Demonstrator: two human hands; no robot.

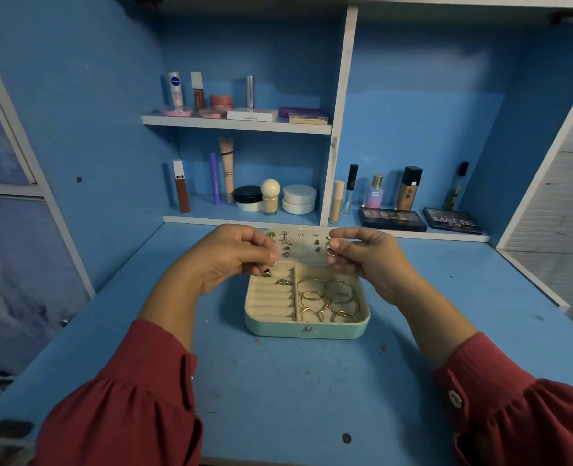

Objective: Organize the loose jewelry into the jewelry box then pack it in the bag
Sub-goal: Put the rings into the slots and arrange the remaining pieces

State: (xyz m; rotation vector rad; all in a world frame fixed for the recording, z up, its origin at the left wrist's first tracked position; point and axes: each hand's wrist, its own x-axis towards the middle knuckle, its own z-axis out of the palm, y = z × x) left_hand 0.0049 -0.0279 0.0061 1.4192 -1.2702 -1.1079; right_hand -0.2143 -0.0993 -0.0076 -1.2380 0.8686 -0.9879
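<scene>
Blue counter point(278, 381), and right in the middle sits the open jewelry box point(307, 326), pale green outside, cream lining inside. Behind the box runs a low ledge: two dark eyeshadow palettes point(392, 219) lie flat behind and to the right of it, with a row of small bottles point(409, 188) standing just behind them. Behind and to the left of the box are round jars point(299, 199), a ball-topped bottle point(270, 196) and several upright tubes point(226, 169). Above those, a white shelf point(236, 124) carries more cosmetics. Nothing lies between the person and the front of the box, only scuffed blue surface.

Inside the box, the right compartment holds a heap of thin gold bangles point(329, 301), overlapping one another. The left side is ridged ring slots, with a ring point(283, 281) tucked in near the back. The raised lid point(300, 245) behind carries pairs of earrings point(285, 237).

Both hands hover over the back edge of the box, red sleeves point(137, 398) trailing toward the camera. The left hand point(231, 257) has its fingers curled in, pinching something small above the ring slots; what exactly, I cannot tell. The right hand point(366, 255) pinches a small ring point(332, 253) at its fingertips, just in front of the lid's right edge and above the bangles.
</scene>
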